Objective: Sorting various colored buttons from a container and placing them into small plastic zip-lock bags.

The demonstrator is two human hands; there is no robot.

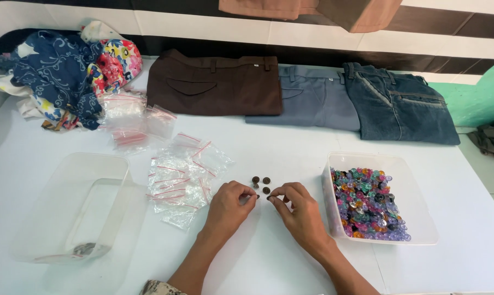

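Three small dark brown buttons [261, 183] lie close together on the white table [290, 147]. Just below them, my left hand [229, 206] pinches another brown button at its fingertips, and my right hand [297, 210] pinches one too, fingertips almost meeting. To the left of my left hand lies a spread of small clear zip bags with red strips [182, 177]. Right of my right hand stands a clear plastic tub [382, 158] filled with several colourful buttons [367, 203].
A clear tub [72, 205] with one filled bag at its bottom stands at the left. More zip bags [131, 120] lie near a heap of patterned cloth [61, 71]. Folded brown [214, 82], grey [315, 98] and denim [400, 104] trousers line the table's back.
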